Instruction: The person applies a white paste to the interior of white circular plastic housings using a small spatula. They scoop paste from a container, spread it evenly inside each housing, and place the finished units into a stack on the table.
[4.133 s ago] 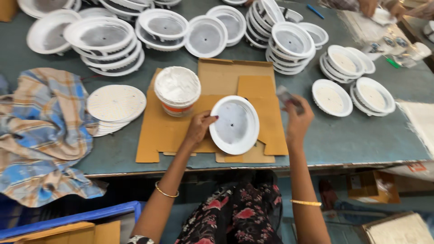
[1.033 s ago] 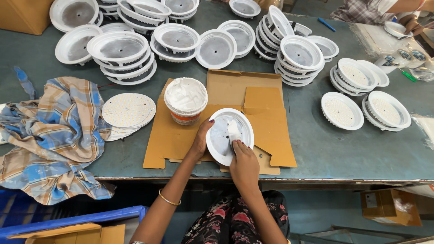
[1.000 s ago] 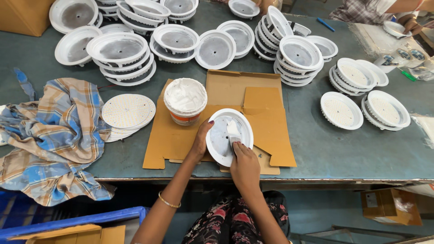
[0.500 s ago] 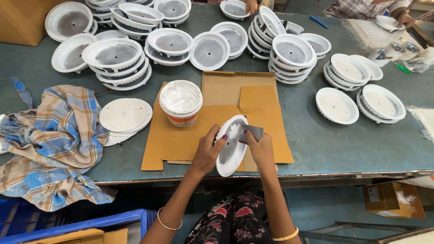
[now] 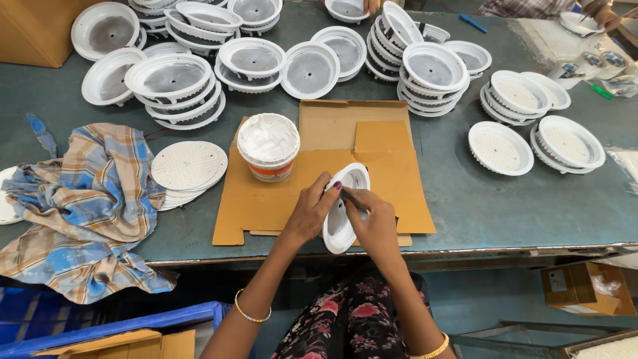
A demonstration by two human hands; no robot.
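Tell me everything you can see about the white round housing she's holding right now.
The white round housing is a shallow dish with a raised rim, plastic by its look, its flat inside greyish. It is tilted up on edge over the brown cardboard sheet at the table's near edge. The left hand grips its left rim; the right hand steadies the right side and presses a small dark tool into its inside. Its back is hidden.

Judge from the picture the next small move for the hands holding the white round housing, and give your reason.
Probably lay the housing flat on the cardboard: the left hand holds it tilted on edge while the right hand works a small tool inside.
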